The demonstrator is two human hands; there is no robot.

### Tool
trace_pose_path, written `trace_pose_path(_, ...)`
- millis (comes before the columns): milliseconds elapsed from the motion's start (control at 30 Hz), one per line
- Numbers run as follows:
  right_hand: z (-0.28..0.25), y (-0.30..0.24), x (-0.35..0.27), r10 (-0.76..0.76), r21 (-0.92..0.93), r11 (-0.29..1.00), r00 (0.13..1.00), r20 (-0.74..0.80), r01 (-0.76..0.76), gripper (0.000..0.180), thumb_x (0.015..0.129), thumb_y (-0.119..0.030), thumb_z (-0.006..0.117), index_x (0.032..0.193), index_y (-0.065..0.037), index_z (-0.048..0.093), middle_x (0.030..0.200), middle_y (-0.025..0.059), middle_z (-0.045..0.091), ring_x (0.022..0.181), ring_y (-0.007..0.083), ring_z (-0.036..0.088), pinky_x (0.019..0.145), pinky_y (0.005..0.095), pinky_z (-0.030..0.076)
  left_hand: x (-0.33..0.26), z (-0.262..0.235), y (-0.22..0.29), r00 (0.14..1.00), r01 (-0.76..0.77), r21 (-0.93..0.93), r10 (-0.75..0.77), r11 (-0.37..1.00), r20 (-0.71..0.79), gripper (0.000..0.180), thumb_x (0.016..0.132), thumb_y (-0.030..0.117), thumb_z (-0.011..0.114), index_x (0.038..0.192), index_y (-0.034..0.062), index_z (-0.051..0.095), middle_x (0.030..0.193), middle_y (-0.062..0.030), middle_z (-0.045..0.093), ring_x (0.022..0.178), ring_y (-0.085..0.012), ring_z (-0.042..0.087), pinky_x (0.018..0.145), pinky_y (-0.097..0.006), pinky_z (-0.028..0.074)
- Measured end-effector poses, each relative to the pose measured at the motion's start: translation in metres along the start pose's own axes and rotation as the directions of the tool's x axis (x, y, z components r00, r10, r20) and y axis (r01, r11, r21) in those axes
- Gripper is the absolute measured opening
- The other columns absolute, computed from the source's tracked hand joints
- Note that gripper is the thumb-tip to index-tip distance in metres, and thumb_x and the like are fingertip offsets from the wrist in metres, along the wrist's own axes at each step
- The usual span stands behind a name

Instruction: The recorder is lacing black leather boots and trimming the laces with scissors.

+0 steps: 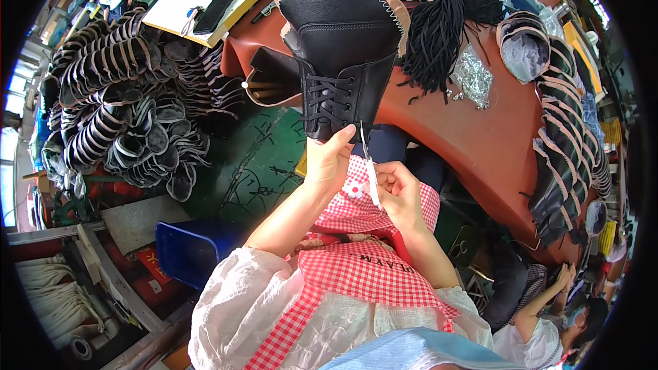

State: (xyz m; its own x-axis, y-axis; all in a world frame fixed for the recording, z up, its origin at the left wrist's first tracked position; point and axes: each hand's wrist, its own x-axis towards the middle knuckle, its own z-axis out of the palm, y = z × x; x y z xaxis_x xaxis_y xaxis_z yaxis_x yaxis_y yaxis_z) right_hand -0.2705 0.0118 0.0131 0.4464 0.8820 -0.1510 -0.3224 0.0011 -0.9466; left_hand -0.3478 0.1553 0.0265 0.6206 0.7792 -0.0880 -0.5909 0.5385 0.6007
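A black leather shoe upper (pixel 336 41) with a pale, stitched edge stands up in front of me. Black laces (pixel 327 99) criss-cross through its eyelets. My left hand (pixel 329 163) grips the lower end, its thumb pressed on the front below the lacing. My right hand (pixel 399 195) is closed around white-handled scissors (pixel 373 181). Their metal blades point up and lie against the upper's lower right side, beside a short lace end. Whether the blades touch the lace, I cannot tell.
On the red-brown table (pixel 473 144) lie a bundle of black laces (pixel 439 34) and a clear bag of small shiny pieces (pixel 474 79). Stacked uppers (pixel 558 164) line its right side; more are heaped (pixel 130 103) at left. A blue bin (pixel 185 253) stands lower left. Another person (pixel 548 322) sits lower right.
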Motion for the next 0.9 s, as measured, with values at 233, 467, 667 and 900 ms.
trace_pose_path(233,-0.016,-0.008,0.023,-0.078,-0.088,0.994,0.985,-0.155,0.065,0.028,0.083,-0.002,0.069,0.108,0.001,0.057,0.081,0.0061,0.065,0.062,0.0066,0.058,0.052,0.0185,0.044,0.011,-0.006,-0.004,0.998,-0.049,0.031,0.051,0.998,-0.046,0.058,0.081,-0.002,0.062,0.135,0.0047,0.041,0.13,-0.0102,0.053,0.117,-0.0229,0.054,0.1,-0.037,0.044)
trace_pose_path(467,-0.109,-0.027,0.105,-0.356,-0.837,0.534,0.865,-0.354,-0.122,0.025,0.073,-0.013,0.074,0.094,-0.003,0.067,0.064,0.0092,0.062,0.055,0.0197,0.06,0.053,0.0329,0.046,0.014,0.0,-0.001,0.999,-0.032,0.059,0.034,0.998,-0.041,0.053,0.08,-0.007,0.061,0.129,0.0044,0.045,0.123,-0.0099,0.055,0.113,-0.0232,0.055,0.098,-0.039,0.043)
trace_pose_path(667,-0.171,-0.012,0.113,-0.352,-0.642,0.766,0.825,-0.443,-0.018,0.015,0.079,-0.008,0.07,0.092,-0.001,0.068,0.078,0.0122,0.069,0.068,0.022,0.068,0.063,0.0312,0.053,0.019,-0.017,-0.003,0.996,0.072,0.189,-0.081,0.979,0.039,0.055,0.08,-0.004,0.058,0.133,0.0013,0.042,0.129,-0.011,0.052,0.12,-0.0254,0.05,0.104,-0.041,0.036)
trace_pose_path(900,-0.229,-0.023,0.138,-0.507,-0.857,0.482,0.739,-0.444,-0.184,0.017,0.078,-0.014,0.072,0.092,-0.005,0.069,0.084,0.0115,0.069,0.073,0.0236,0.067,0.067,0.0348,0.051,0.019,-0.024,0.005,0.989,0.12,0.167,-0.133,0.979,0.068,0.054,0.096,0.026,0.046,0.142,0.0023,0.031,0.144,-0.0137,0.039,0.132,-0.0285,0.039,0.11,-0.044,0.031)
